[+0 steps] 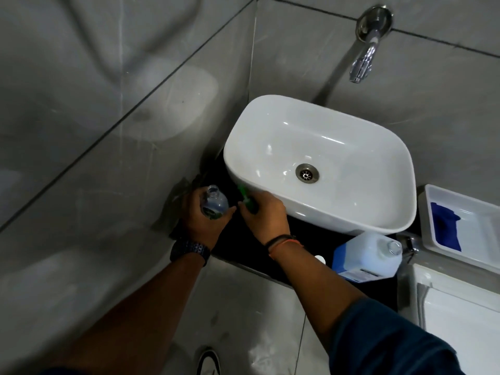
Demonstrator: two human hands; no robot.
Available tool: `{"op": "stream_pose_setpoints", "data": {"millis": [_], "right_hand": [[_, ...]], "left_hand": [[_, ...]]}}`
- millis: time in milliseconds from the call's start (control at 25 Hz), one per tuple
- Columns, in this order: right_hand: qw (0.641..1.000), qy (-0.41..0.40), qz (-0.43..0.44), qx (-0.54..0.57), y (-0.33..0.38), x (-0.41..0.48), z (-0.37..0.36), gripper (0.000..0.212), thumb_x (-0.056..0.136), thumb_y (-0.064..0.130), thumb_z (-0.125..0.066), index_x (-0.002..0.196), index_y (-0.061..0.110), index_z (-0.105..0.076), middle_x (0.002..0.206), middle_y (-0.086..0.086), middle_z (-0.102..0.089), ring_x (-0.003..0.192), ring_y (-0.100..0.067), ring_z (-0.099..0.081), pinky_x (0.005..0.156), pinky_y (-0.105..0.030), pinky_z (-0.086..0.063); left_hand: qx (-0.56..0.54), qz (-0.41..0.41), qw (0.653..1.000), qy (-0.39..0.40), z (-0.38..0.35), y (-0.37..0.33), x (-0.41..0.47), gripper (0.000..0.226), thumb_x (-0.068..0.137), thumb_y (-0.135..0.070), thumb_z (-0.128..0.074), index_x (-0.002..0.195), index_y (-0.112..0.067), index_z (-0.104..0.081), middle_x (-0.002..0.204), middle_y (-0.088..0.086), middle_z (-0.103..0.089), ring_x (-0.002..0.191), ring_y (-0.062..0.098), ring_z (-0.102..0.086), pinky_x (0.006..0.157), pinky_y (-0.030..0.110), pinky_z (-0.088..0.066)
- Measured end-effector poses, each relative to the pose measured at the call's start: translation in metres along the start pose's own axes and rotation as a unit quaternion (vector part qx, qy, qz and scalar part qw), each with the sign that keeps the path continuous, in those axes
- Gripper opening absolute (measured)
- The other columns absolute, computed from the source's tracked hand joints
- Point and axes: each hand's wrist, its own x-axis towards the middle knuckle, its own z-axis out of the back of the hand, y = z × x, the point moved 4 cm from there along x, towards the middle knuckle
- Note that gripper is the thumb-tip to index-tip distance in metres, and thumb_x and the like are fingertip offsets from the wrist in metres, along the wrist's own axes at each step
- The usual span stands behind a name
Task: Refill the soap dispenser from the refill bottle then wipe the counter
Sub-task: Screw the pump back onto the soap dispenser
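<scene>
My left hand (201, 221) grips a small clear soap dispenser bottle (215, 203) with its neck open, held over the dark counter (305, 239) left of the basin. My right hand (263, 216) holds the green pump top (247, 200) just right of the bottle, apart from its neck. The refill bottle (365, 257), clear with a blue label, stands uncapped near the counter's front edge, below the basin. A small white cap (320, 259) lies beside it. A blue cloth (445, 226) lies in a white tray (476, 212) at the right.
A white basin (378, 147) fills most of the counter, and a chrome tap (365, 60) sticks out of the grey tiled wall above it. A wall closes the left side. A white appliance (460, 307) stands at lower right. A shoe (208, 361) shows on the floor.
</scene>
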Motion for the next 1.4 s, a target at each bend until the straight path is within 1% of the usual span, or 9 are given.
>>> {"op": "stream_pose_setpoints", "data": {"millis": [80,200,400,560,680,760,960,1160,1400], "right_hand": [[0.990,-0.108,0.034,0.086,0.034,0.007,0.022,0.023,0.080,0.024,-0.072,0.096,0.009,-0.070,0.087,-0.010,-0.070,0.078,-0.025,-0.066,0.068,-0.026,-0.048],[0.944,-0.221,0.083,0.231,0.072,0.019,0.061,0.021,0.079,0.020,-0.073,0.094,0.007,-0.069,0.086,-0.006,-0.069,0.067,-0.013,-0.064,0.058,-0.021,-0.052],[0.879,-0.255,0.028,0.402,0.092,0.037,0.114,0.020,0.079,0.018,-0.073,0.096,0.009,-0.068,0.089,-0.008,-0.068,0.072,-0.012,-0.062,0.065,-0.042,-0.058],[0.886,-0.238,0.045,0.397,0.099,0.038,0.136,0.022,0.079,0.013,-0.073,0.098,0.003,-0.067,0.090,-0.010,-0.069,0.073,-0.017,-0.063,0.067,-0.042,-0.058],[0.911,-0.206,0.057,0.353,0.097,0.038,0.141,0.020,0.079,0.014,-0.074,0.097,0.007,-0.068,0.090,-0.006,-0.069,0.072,-0.006,-0.061,0.063,-0.022,-0.052],[0.926,-0.175,0.056,0.329,0.095,0.036,0.141,0.021,0.078,0.015,-0.076,0.098,0.011,-0.069,0.089,-0.001,-0.069,0.072,-0.001,-0.060,0.063,-0.016,-0.048],[0.948,-0.091,0.055,0.300,0.095,0.033,0.146,0.021,0.074,0.017,-0.079,0.093,0.015,-0.070,0.082,0.013,-0.067,0.070,0.003,-0.060,0.067,-0.015,-0.051],[0.954,-0.042,0.056,0.293,0.098,0.032,0.166,0.022,0.072,0.011,-0.080,0.090,0.015,-0.068,0.082,0.008,-0.068,0.074,0.002,-0.062,0.075,-0.019,-0.052],[0.937,-0.023,0.075,0.339,0.111,0.038,0.199,0.026,0.073,0.005,-0.078,0.083,0.023,-0.062,0.080,0.006,-0.066,0.075,-0.005,-0.061,0.076,-0.030,-0.054]], "left_hand": [[0.004,0.008,1.000,0.010,0.001,-0.006,-0.001,0.065,0.051,-0.029,-0.090,0.105,-0.014,-0.058,0.110,0.015,-0.059,0.097,0.026,-0.058,0.078,0.034,-0.049],[0.021,0.012,1.000,0.018,-0.001,-0.022,-0.001,0.065,0.051,-0.030,-0.089,0.107,-0.012,-0.060,0.113,0.013,-0.061,0.101,0.026,-0.058,0.080,0.036,-0.050],[0.037,0.004,0.999,0.008,-0.004,-0.055,-0.007,0.073,0.045,-0.034,-0.091,0.107,-0.014,-0.061,0.111,0.010,-0.061,0.098,0.016,-0.053,0.077,0.025,-0.044],[0.029,-0.031,0.999,0.015,-0.007,-0.080,-0.011,0.071,0.043,-0.033,-0.092,0.104,-0.012,-0.063,0.105,0.013,-0.063,0.094,0.022,-0.058,0.076,0.023,-0.043],[0.030,-0.035,0.998,0.032,-0.008,-0.095,-0.010,0.071,0.044,-0.036,-0.091,0.105,-0.013,-0.062,0.105,0.011,-0.062,0.091,0.020,-0.058,0.072,0.021,-0.043],[0.026,-0.042,0.998,0.039,-0.008,-0.105,-0.011,0.071,0.044,-0.034,-0.091,0.105,-0.011,-0.062,0.104,0.013,-0.062,0.090,0.023,-0.058,0.072,0.026,-0.046],[0.056,-0.081,0.994,0.036,-0.004,-0.135,-0.009,0.074,0.048,-0.039,-0.088,0.110,-0.006,-0.061,0.103,0.013,-0.064,0.093,0.026,-0.057,0.077,0.038,-0.051],[0.041,-0.089,0.995,0.020,0.006,-0.172,-0.002,0.068,0.045,-0.037,-0.089,0.105,-0.014,-0.064,0.096,0.010,-0.064,0.084,0.027,-0.061,0.071,0.028,-0.046],[-0.004,-0.108,0.994,0.019,0.013,-0.205,0.001,0.071,0.046,-0.038,-0.090,0.108,-0.014,-0.064,0.098,0.007,-0.062,0.084,0.022,-0.060,0.075,0.025,-0.047]]}}
